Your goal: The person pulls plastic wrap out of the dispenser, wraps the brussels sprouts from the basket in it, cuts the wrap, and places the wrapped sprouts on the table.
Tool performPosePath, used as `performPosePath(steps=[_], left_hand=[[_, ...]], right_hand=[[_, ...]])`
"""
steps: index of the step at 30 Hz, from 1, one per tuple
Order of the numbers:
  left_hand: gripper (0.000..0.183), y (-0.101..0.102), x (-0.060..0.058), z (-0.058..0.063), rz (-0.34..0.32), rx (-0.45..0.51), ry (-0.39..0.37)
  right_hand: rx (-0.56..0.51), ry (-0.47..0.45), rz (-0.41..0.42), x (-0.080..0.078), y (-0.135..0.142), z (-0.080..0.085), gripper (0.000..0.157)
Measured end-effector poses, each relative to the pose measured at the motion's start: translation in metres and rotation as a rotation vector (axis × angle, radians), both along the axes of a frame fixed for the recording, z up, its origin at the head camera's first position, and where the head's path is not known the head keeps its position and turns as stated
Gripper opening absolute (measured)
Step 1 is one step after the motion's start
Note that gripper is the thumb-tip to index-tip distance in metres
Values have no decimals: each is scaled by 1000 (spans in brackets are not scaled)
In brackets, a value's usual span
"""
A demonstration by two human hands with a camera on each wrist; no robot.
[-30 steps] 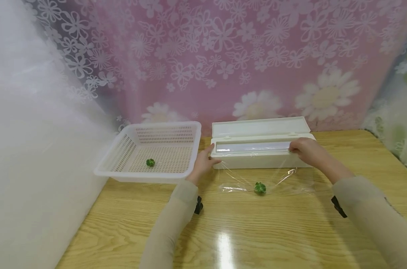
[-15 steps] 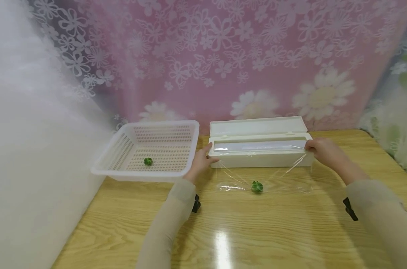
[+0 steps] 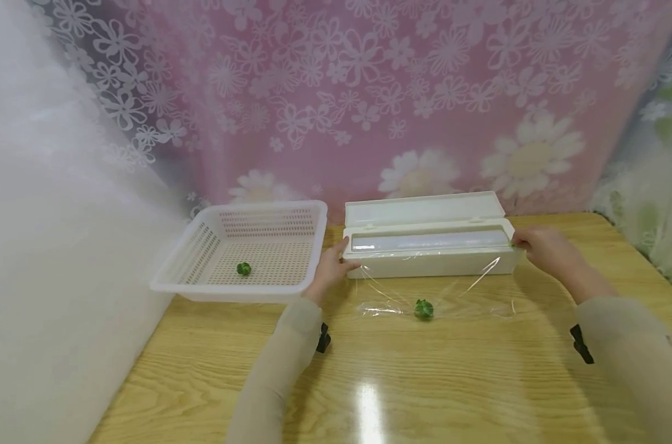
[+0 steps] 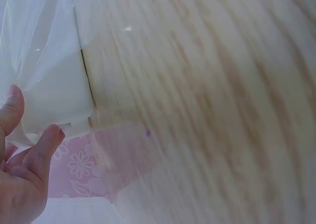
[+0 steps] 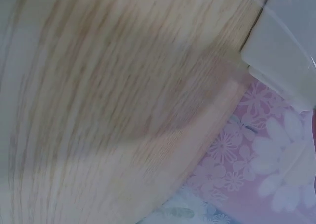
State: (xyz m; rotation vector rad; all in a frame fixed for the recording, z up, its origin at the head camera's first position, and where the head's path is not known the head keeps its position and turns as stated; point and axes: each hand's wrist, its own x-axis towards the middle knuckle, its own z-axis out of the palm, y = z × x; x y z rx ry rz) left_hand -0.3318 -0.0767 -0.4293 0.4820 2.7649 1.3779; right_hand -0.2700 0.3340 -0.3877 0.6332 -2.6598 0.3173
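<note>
A white cling film box point(image 3: 430, 265) stands at the back of the table, its lid point(image 3: 425, 209) raised and a roll point(image 3: 430, 240) inside. My left hand point(image 3: 330, 271) grips its left end, thumb and fingers spread round the corner in the left wrist view. At the right end my right hand point(image 3: 547, 253) has curled fingers pinching a small green slider, mostly hidden by them. Clear cling film point(image 3: 386, 308) drapes from the box's front onto the table. A green floret point(image 3: 424, 309), like broccoli, lies by the film's front edge; whether under or on it I cannot tell.
A white perforated basket point(image 3: 308, 288) stands left of the box, close to my left forearm. Another green floret point(image 3: 244, 269) lies in it. The wooden table point(image 3: 425, 382) meets a pink flowered curtain point(image 3: 336, 154) behind, and whitish sheeting point(image 3: 64, 246) hangs at the left.
My right hand has slid rightward along the box's front edge to its right end. The film's right-hand crease has shifted. My left hand has kept its grip on the left end.
</note>
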Motion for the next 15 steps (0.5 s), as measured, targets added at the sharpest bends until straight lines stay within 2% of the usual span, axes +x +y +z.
performPosePath(steps=[4, 8, 11, 15], left_hand=[[73, 1, 1, 2, 9, -14, -15], [72, 3, 4, 7, 24, -104, 2], [71, 5, 7, 11, 13, -158, 5], [71, 6, 12, 15, -16, -171, -39]], right_hand=[[-18, 22, -2, 3, -2, 1, 16], [-23, 36, -9, 5, -3, 1, 13], [-11, 36, -9, 5, -3, 1, 11], [13, -7, -18, 7, -5, 3, 9]])
